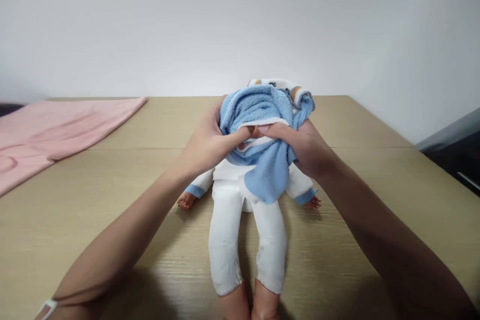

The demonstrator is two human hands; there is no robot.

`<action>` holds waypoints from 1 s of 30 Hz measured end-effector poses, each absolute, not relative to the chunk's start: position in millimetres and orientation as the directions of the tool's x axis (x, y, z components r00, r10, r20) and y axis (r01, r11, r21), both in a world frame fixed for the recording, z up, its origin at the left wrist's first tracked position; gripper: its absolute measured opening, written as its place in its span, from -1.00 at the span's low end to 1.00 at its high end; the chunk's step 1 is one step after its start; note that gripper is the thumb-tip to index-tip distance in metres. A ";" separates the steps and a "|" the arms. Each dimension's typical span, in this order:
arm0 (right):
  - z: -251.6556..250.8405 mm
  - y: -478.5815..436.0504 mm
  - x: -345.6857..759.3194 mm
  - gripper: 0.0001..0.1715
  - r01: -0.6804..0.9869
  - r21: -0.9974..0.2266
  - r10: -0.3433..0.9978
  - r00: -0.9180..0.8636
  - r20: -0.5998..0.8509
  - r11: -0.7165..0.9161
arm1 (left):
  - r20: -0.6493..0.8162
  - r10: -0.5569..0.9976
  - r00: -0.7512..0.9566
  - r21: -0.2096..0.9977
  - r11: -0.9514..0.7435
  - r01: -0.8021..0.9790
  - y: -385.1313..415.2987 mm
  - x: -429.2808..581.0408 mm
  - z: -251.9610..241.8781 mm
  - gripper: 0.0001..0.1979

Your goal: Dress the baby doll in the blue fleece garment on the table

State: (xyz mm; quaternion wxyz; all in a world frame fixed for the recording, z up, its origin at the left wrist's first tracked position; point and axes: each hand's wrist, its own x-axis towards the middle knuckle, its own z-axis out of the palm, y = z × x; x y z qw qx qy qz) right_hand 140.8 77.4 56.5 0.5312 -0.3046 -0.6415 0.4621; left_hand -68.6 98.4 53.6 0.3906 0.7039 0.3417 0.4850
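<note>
A doll (240,240) in white trousers and a white top with blue cuffs sits upright on the wooden table (112,185), its legs pointing toward me. A blue towel (262,110) with a white patterned edge is wrapped over its head, hiding the face. My left hand (208,142) grips the towel's left side, thumb pressed at the front. My right hand (302,145) grips the towel's right side, its thumb meeting the left thumb at the white band under the doll's chin.
A pink cloth (56,125) lies spread on the table's far left. A plain white wall stands behind the table. A dark object (457,155) sits beyond the right edge. A white band is on my left wrist (47,307).
</note>
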 end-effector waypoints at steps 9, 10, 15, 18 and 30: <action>61.2 58.9 146.2 -0.64 0.241 -0.958 0.965 -0.246 0.095 0.156 | 0.329 0.915 0.232 0.860 -0.392 0.327 69.0 -70.4 59.8 -0.70; 59.8 55.4 146.8 -0.62 0.266 -0.955 0.967 -0.247 0.065 0.132 | 0.312 0.924 0.222 0.861 -0.374 0.345 62.5 -69.8 59.5 -0.70; 49.0 30.8 151.1 -0.42 0.341 -0.933 0.956 -0.295 0.011 0.116 | 0.199 0.953 0.228 0.878 -0.277 0.391 24.0 -69.4 53.2 -0.67; 48.7 5.7 152.3 -0.41 0.344 -0.933 0.932 -0.362 -0.025 0.109 | 0.174 0.957 0.231 0.878 -0.257 0.403 -10.0 -70.2 46.5 -0.67; 38.8 -77.2 125.5 -0.76 0.435 -0.869 0.760 -0.640 -0.115 0.235 | -0.239 0.953 0.187 0.871 0.125 0.475 -138.9 -109.9 0.4 -0.69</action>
